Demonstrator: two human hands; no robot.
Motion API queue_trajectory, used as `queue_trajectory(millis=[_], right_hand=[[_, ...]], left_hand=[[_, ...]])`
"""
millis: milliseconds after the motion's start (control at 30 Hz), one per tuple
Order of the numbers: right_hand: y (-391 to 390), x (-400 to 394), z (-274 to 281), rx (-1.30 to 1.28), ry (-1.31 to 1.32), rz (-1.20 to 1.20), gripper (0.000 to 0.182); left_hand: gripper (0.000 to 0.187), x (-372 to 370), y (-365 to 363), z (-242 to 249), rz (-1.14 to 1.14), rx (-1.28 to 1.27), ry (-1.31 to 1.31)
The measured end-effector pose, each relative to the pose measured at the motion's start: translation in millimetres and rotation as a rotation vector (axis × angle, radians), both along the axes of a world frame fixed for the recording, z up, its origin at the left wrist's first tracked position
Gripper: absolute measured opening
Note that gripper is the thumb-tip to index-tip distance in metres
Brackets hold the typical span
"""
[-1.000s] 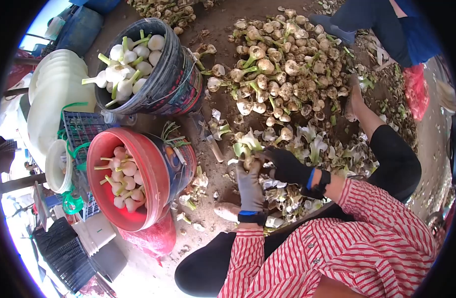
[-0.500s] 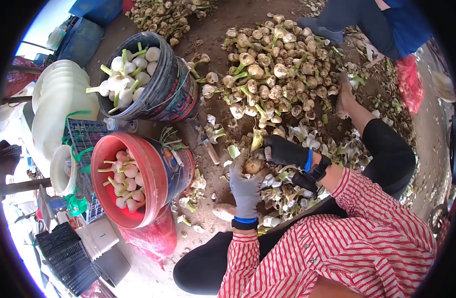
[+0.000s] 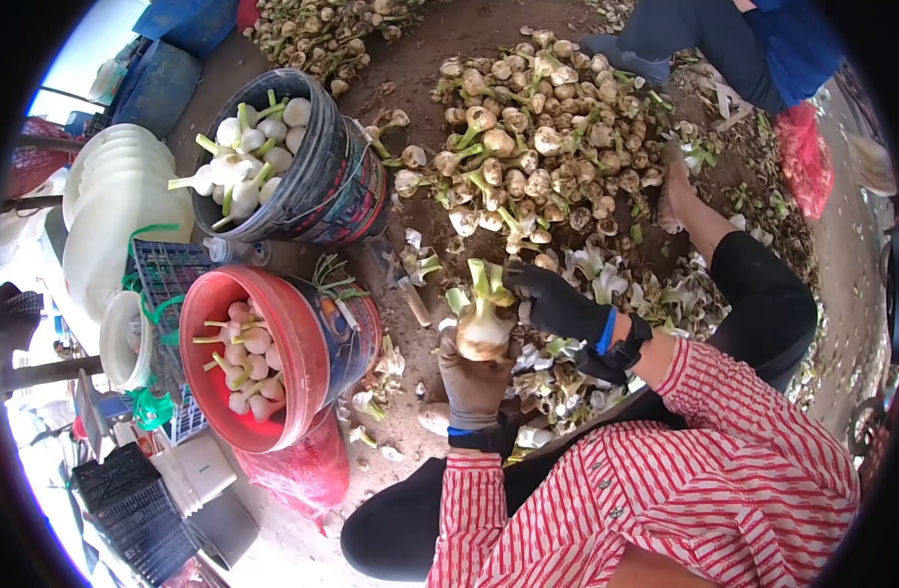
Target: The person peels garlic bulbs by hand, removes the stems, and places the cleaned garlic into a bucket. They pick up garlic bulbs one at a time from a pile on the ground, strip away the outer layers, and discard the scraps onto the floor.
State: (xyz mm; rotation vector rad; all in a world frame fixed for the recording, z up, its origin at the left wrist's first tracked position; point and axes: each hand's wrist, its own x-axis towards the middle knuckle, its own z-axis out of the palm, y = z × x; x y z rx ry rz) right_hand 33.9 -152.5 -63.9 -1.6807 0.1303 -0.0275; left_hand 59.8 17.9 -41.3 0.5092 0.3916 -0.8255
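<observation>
My left hand (image 3: pixel 475 384), in a grey-brown glove, is wrapped round the base of a garlic bulb (image 3: pixel 484 328). The bulb stands upright, white above and brown below, with its green stalk pointing up and outer leaves hanging loose. Just right of the stalk is my right hand (image 3: pixel 557 302), in a black glove, its fingers curled at the leaf edge; what they pinch is too small to make out. Peeled leaf scraps (image 3: pixel 552 392) lie below and beside my hands. Beyond them rises a large heap of unpeeled garlic (image 3: pixel 547 147).
A black bucket (image 3: pixel 322 186) and a red-rimmed bucket (image 3: pixel 199 343) on the left hold cleaned bulbs. A knife with a wooden handle (image 3: pixel 414 302) lies between buckets and hands. Another person's dark-clad leg (image 3: pixel 704 39) is at upper right, near a red bag (image 3: pixel 805 157).
The bulb has turned upright in my left hand, showing its white side and stalk. My left hand has rotated to show the glove's brown side; my right hand has barely moved.
</observation>
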Motion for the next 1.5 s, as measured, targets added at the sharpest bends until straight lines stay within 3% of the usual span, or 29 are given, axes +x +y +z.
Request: queue_trajectory(millis=[67, 100, 167, 200, 267, 400, 467, 500, 533, 600, 633, 733, 767, 833, 867, 933, 967, 1000, 1067, 1100, 1133, 1200, 1233, 1267, 1333, 1367, 1400, 1467, 1500], right_hand=[[0, -2, 3, -0.294, -0.273, -0.112, 0.037], [-2, -3, 5, -0.295, -0.273, -0.116, 0.037], [-5, -3, 27, 0.011, 0.206, -0.155, 0.030], [-7, -3, 32, 0.010, 0.206, -0.153, 0.030], [-14, -3, 37, 0.238, 0.205, 0.010, 0.031], [-23, -8, 30, 0.159, -0.127, 0.143, 0.031], [-19, -1, 44, 0.461, 0.150, 0.308, 0.029], [-19, -6, 71, 0.133, 0.268, 0.291, 0.025], [-22, -6, 65, 0.134, 0.270, 0.289, 0.025], [-36, -6, 36, 0.507, 0.169, 0.225, 0.023], [-45, -2, 16, 0.236, 0.075, 0.119, 0.022], [-64, 1, -41, 0.262, 0.273, -0.361, 0.024], [-65, -6, -38, 0.263, 0.271, -0.361, 0.024], [-62, -19, -29, -0.419, -0.114, 0.087, 0.027], [-57, -20, -19, -0.415, -0.106, 0.082, 0.027], [-49, -10, -3, 0.527, 0.011, 0.220, 0.032], [-49, -10, 4, 0.301, -0.038, 0.248, 0.031], [-48, -11, 14, 0.300, -0.039, 0.246, 0.031], [-35, -6, 68, -0.080, 0.153, 0.300, 0.028], [-27, -8, 58, 0.032, 0.032, 0.141, 0.021], [-20, -9, 40, 0.033, 0.030, 0.144, 0.021], [-9, -14, 9, -0.273, -0.043, 0.118, 0.023], [-7, -17, 21, -0.234, 0.077, 0.144, 0.028], [-3, -18, 27, -0.233, 0.077, 0.144, 0.028], [6, -18, 37, 0.718, -0.041, 0.088, 0.040], [5, -10, 46, 0.920, -0.100, 0.182, 0.052], [6, -13, 47, 0.949, -0.109, 0.027, 0.055], [-6, -17, 47, 0.979, -0.086, 0.268, 0.043], [-8, -23, 50, 0.846, 0.029, 0.322, 0.038]], left_hand=[[0.058, 2, -3, 11, -0.029, -0.029, 0.106], [0.061, 1, -8, 18, -0.066, 0.113, -0.040], [0.063, 0, -16, 28, -0.081, 0.244, -0.278], [0.063, 0, -13, 19, -0.079, 0.244, -0.278], [0.054, 8, -10, 19, -0.161, 0.661, -0.572], [0.053, 5, -8, 20, 0.033, 0.467, -0.480], [0.059, 5, -8, 19, 0.001, 0.490, -0.532], [0.061, 4, -9, 24, -0.053, 0.461, -0.555], [0.064, 5, -9, 27, -0.105, 0.430, -0.579], [0.070, 7, -5, 15, -0.141, 0.321, -0.483], [0.071, 4, -2, 10, -0.113, 0.201, -0.418], [0.078, -1, 5, 4, -0.119, 0.012, -0.316], [0.079, -2, 5, 7, -0.134, 0.023, -0.299], [0.085, 1, 4, 17, -0.156, 0.054, -0.371], [0.085, 0, 4, 20, -0.163, 0.056, -0.364], [0.085, 0, -1, 22, -0.181, 0.117, -0.330], [0.084, 1, -4, 23, -0.177, 0.125, -0.380], [0.084, 2, -8, 25, -0.179, 0.124, -0.381], [0.089, 2, -16, 29, -0.158, 0.256, -0.617], [0.083, 1, -12, 33, -0.197, 0.327, -0.638], [0.083, 1, -12, 33, -0.194, 0.329, -0.638], [0.075, 0, -12, 31, -0.034, 0.399, -0.457], [0.060, -1, -13, 31, 0.027, 0.466, -0.412], [0.060, 0, -16, 32, 0.027, 0.467, -0.412], [0.046, 2, -18, 33, 0.179, 0.187, -0.022], [0.048, 7, -5, 25, 0.128, 0.047, 0.007], [0.049, 7, 4, 18, -0.014, -0.431, -0.045], [0.053, 10, 3, 22, 0.116, -0.177, -0.132], [0.057, 12, 1, 25, 0.132, -0.029, -0.129]])
